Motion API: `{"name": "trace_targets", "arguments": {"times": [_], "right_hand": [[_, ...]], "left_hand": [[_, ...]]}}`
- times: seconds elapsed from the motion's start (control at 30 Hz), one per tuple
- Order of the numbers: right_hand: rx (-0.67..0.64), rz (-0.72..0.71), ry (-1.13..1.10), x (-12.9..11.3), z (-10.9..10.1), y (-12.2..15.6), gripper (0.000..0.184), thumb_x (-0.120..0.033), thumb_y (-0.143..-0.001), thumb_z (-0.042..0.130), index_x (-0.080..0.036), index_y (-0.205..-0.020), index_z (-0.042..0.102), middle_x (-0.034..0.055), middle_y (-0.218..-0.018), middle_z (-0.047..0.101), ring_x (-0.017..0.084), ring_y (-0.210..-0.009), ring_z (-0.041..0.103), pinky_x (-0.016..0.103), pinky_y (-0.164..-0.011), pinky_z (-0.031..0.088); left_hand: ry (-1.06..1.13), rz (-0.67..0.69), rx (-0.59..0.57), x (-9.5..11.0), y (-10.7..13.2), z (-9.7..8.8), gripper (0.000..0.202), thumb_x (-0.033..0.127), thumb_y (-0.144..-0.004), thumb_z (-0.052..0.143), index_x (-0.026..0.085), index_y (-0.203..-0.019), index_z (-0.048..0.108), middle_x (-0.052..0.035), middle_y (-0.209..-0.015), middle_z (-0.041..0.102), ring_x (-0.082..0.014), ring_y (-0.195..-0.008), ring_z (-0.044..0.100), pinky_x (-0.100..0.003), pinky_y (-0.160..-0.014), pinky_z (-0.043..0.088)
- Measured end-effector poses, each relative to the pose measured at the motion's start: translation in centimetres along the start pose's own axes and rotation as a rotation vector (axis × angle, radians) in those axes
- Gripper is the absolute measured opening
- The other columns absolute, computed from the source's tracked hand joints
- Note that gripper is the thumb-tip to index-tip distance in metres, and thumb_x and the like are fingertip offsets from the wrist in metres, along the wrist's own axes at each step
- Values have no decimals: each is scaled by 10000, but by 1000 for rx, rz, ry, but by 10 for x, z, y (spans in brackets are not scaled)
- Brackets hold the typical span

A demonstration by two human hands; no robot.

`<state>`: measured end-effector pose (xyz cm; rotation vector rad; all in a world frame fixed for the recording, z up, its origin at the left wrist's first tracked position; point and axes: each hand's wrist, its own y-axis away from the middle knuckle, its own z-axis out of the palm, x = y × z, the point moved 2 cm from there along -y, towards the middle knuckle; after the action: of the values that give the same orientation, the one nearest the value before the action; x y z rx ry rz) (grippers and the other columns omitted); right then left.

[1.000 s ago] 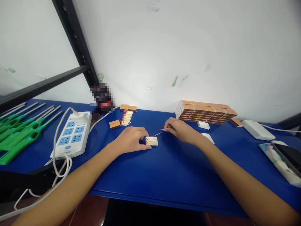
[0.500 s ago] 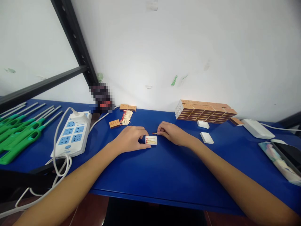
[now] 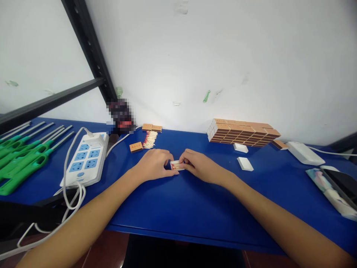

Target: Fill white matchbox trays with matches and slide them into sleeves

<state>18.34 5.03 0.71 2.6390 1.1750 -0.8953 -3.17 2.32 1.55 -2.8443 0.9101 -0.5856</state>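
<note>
A small white matchbox tray (image 3: 176, 165) with red-tipped matches in it lies on the blue table (image 3: 195, 208). My left hand (image 3: 154, 163) is curled against its left side, fingers pinched on the tray. My right hand (image 3: 196, 165) has closed in from the right, fingertips pressed on the tray's right end and partly covering it. A pile of loose matches (image 3: 150, 139) lies behind my left hand, with a brown matchbox sleeve (image 3: 136, 147) beside it.
A stack of brown matchboxes (image 3: 242, 133) stands at the back right, with two white trays (image 3: 244, 163) in front. A white power strip (image 3: 86, 158) with cable and green long lighters (image 3: 25, 156) lie at left. A black frame post (image 3: 92, 56) leans at the wall.
My right hand carried a single match leftward to the tray and now rests its fingertips on the tray's right end. My left hand stayed on the tray.
</note>
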Motion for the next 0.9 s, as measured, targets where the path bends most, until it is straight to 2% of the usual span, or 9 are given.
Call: {"name": "trace_targets", "arguments": {"times": [0.1, 0.2, 0.27, 0.37, 0.5, 0.63, 0.9], "right_hand": [[77, 33, -72, 0, -5, -13, 172, -331, -1009, 587, -199, -954, 684, -7, -783, 597, 134, -684, 511, 272, -643, 385], [179, 53, -102, 2, -6, -45, 150, -312, -971, 645, -184, -919, 701, -26, -707, 589, 123, -635, 496, 265, -621, 368], [167, -21, -102, -3, 2, -73, 83, -257, -919, 719, -174, -928, 716, -16, -767, 630, 117, -670, 525, 256, -656, 385], [95, -166, -15, -16, 25, -115, 138, -241, -884, 778, -163, -982, 720, 24, -910, 669, 127, -761, 566, 252, -711, 398], [12, -117, 151, -28, 51, -148, 80, -221, -915, 746, -166, -967, 721, 72, -1046, 686, 160, -863, 609, 260, -737, 396], [-48, -29, 219, -24, 55, -149, 84, -235, -981, 673, -163, -972, 714, 96, -1075, 694, 184, -904, 634, 268, -746, 404], [-52, 10, 226, -16, 46, -133, 106, -268, -1013, 627, -174, -1008, 674, 81, -1087, 658, 174, -866, 609, 268, -729, 395]], "left_hand": [[65, 14, -75, 6, 1, 2, 367, 554, -797, 807, 194, -799, 740, 16, -702, 662, -132, -608, 565, -278, -558, 314], [148, 49, -139, 16, 3, 6, 351, 541, -786, 820, 199, -830, 754, 28, -683, 656, -116, -585, 552, -270, -552, 316], [188, 67, -159, 21, 4, 9, 361, 537, -775, 831, 191, -841, 754, 27, -681, 657, -112, -585, 559, -265, -554, 321], [207, 82, -170, 23, 4, 14, 368, 522, -759, 848, 176, -821, 742, 24, -655, 640, -110, -574, 550, -260, -547, 314], [196, 86, -162, 19, 4, 16, 398, 529, -739, 857, 164, -745, 699, 25, -618, 605, -102, -538, 498, -264, -521, 282], [178, 79, -161, 17, 4, 15, 404, 539, -744, 848, 167, -742, 691, 25, -626, 602, -104, -539, 489, -267, -510, 273], [135, 110, -153, 21, 4, 11, 397, 530, -761, 837, 171, -717, 675, 19, -632, 610, -114, -551, 501, -277, -530, 271]]}}
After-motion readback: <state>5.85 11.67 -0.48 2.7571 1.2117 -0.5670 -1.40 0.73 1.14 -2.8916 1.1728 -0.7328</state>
